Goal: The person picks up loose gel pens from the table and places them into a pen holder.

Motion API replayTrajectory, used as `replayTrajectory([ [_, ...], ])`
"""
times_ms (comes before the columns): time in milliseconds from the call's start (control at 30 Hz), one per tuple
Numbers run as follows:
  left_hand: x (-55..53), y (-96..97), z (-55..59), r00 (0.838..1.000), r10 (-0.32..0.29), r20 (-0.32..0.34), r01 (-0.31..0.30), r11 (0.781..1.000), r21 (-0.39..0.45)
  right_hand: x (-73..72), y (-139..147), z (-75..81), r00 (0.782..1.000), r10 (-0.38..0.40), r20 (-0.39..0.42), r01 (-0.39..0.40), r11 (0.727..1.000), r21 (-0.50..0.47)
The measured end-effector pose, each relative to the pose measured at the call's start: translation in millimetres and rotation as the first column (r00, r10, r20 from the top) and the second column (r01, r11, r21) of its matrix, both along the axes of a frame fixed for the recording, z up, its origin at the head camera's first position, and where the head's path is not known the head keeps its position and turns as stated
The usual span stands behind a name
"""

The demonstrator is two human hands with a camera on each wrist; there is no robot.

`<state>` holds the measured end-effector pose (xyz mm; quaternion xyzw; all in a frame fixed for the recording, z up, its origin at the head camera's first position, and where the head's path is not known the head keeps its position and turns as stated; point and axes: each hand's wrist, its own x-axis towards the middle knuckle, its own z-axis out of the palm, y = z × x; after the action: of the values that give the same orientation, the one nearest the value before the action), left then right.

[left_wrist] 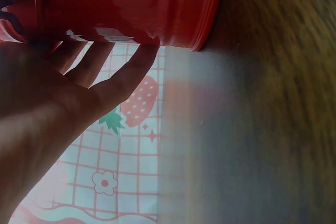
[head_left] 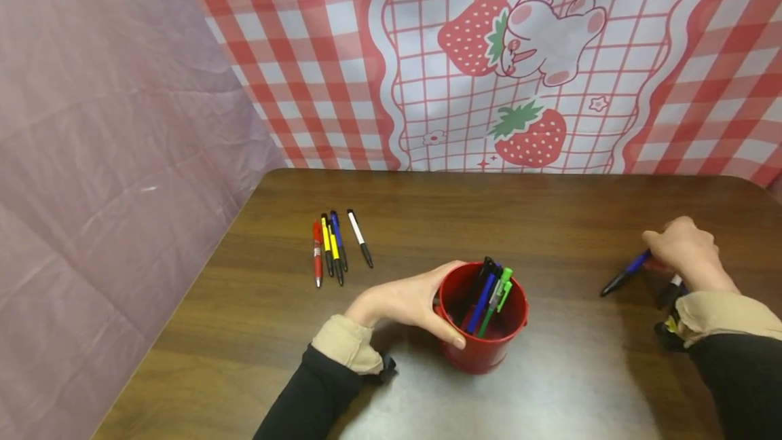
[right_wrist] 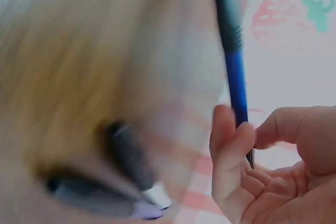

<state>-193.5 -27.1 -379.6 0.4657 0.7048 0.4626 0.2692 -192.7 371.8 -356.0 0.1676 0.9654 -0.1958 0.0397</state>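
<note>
A small red metal bucket [head_left: 473, 360] stands upright on the table. My left hand [head_left: 409, 301] grips its left side, thumb over the near rim and fingers along the far side. Inside the bucket lean green pens [head_left: 502, 290], a blue pen [head_left: 480, 304] and black-topped ones. Over the right part of the table, my right hand [head_left: 687, 250] pinches a blue pen with a black grip [right_wrist: 239, 85] near one end, between thumb and fingers. Below that hand lie a black-and-white pen [right_wrist: 131, 156] and a dark pen with a pale purple end [right_wrist: 94, 195], both blurred and partly hidden by the wrist in the head view.
On the left of the wooden table [head_left: 427, 223] lie a red pen [head_left: 317, 253], yellow-and-black pens [head_left: 326, 243], a blue pen [head_left: 337, 233] and a white-and-black pen [head_left: 359, 236]. A strawberry-print cloth [head_left: 415, 87] hangs behind the far edge; pinkish fabric [head_left: 122, 155] hangs at left.
</note>
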Motion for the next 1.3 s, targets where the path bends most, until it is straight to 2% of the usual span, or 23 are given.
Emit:
replayTrajectory([
  [67,0.0,0.0,0.5,1.000,0.001,0.005,-0.001,1.000,-0.005,2.7,-9,4.0,0.994,-0.032,-0.106,0.031,0.999,-0.005],
  [167,0.3,0.4,1.6,1.000,0.000,0.014,0.000,1.000,-0.010,6.7,-24,13.0,0.969,-0.065,-0.238,0.058,0.998,-0.036],
  [333,0.8,-0.2,0.7,1.000,0.002,0.012,-0.002,1.000,-0.018,15.5,-48,29.4,0.901,-0.099,-0.423,0.067,0.994,-0.089],
  [433,0.8,0.0,-1.2,1.000,-0.004,0.017,0.004,1.000,-0.022,24.7,-63,39.6,0.872,-0.132,-0.472,0.074,0.987,-0.140],
  [567,0.6,0.9,-3.8,0.999,-0.017,0.042,0.017,1.000,-0.019,42.1,-85,52.8,0.850,-0.202,-0.487,0.109,0.971,-0.213],
  [633,0.6,1.4,-4.6,0.999,-0.020,0.050,0.021,1.000,-0.010,51.0,-98,58.1,0.819,-0.247,-0.518,0.129,0.959,-0.253],
  [733,0.7,1.7,-5.0,0.999,-0.023,0.047,0.023,1.000,0.004,62.1,-115,63.6,0.750,-0.300,-0.590,0.111,0.936,-0.335],
  [800,0.9,1.3,-4.6,0.999,-0.018,0.044,0.017,1.000,0.005,67.1,-124,66.1,0.703,-0.309,-0.641,0.073,0.928,-0.367],
  [867,1.4,0.3,-3.9,0.999,-0.009,0.041,0.009,1.000,0.000,71.1,-131,68.4,0.671,-0.304,-0.677,0.029,0.922,-0.385],
  [1033,2.6,-1.8,-1.9,0.999,0.003,0.043,-0.003,1.000,-0.018,79.7,-146,74.6,0.623,-0.248,-0.742,-0.061,0.930,-0.362],
  [1133,3.3,-1.8,-0.1,0.999,0.003,0.052,-0.002,1.000,-0.020,85.4,-156,77.6,0.584,-0.182,-0.791,-0.140,0.937,-0.319],
  [1300,2.3,-1.2,2.0,0.999,0.004,0.036,-0.003,1.000,-0.021,93.3,-171,78.9,0.521,-0.029,-0.853,-0.268,0.943,-0.196],
])
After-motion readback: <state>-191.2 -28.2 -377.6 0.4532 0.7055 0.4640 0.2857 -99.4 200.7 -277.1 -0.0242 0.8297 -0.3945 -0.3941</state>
